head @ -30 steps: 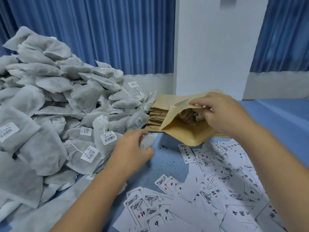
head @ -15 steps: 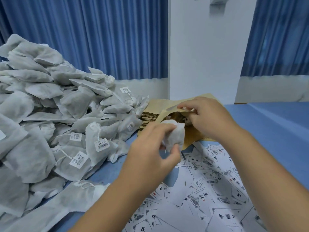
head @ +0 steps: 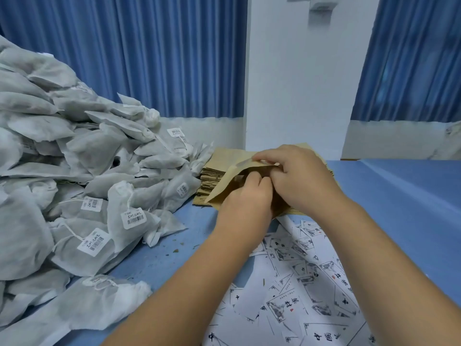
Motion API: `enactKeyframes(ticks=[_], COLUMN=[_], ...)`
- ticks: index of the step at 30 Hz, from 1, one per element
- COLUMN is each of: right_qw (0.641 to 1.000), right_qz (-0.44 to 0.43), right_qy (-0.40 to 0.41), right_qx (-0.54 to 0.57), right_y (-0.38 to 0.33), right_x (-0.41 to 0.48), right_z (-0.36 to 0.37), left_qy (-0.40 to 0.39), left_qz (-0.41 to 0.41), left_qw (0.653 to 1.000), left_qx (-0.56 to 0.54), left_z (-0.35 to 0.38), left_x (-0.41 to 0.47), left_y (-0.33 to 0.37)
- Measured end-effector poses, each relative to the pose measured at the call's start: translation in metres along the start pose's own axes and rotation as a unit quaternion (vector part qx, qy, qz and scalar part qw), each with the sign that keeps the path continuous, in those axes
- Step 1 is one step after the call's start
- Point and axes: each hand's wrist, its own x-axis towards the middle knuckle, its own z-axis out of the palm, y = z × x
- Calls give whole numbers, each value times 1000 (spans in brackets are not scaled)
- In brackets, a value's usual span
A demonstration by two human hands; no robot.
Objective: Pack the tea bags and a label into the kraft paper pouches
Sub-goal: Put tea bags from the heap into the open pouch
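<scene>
So here's my setup: my right hand (head: 296, 178) is pinching the top lip of 1 kraft paper pouch (head: 225, 182), thumb and fingers clamped on the edge so the mouth gapes open toward me. My left hand (head: 245, 196) is bunched up right at that opening with the fingertips poked inside, and honestly I can't tell whether they've got anything in them, because the paper and my own knuckles hide it. The 2 hands are touching each other over the mouth. The pouch sits tilted on top of the stack of flat pouches (head: 212, 177), which lies on the blue table (head: 411, 203) at the foot of a white pillar (head: 299, 83). Just left of the stack is a huge heap of white tea bags (head: 82, 156), lots of them with barcode tags (head: 133, 217) on strings, and the heap leans right up against the stack. The printed labels (head: 306, 290) are scattered loose on the table under my forearms, near the pouch on the right side. There are little tea crumbs (head: 174, 250) on the table between the heap and the labels, and a blue curtain (head: 149, 58) hangs behind everything.
</scene>
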Motion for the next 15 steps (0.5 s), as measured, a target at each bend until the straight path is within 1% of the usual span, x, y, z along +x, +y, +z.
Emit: enactKeyframes(ticks=[4, 8, 10, 12, 13, 15], right_qw=[995, 995, 996, 997, 997, 997], right_qz=[35, 22, 18, 22, 28, 37], right_qy=[11, 34, 52, 55, 52, 45], right_qx=[93, 90, 65, 46, 45, 56], right_y=[1, -3, -2, 1, 2, 3], right_x=[1, 2, 1, 2, 2, 2], right_z=[0, 0, 0, -1, -1, -3], left_qy=[-94, -122, -134, -141, -140, -136], left_qz=[-76, -125, -127, -124, -115, -69], left_qw=[993, 985, 982, 976, 972, 972], left_qx=[12, -9, -41, -114, -146, -179], left_z=[20, 25, 22, 13, 7, -6], left_x=[13, 26, 30, 26, 21, 5], left_y=[-5, -3, -6, -6, -6, -5])
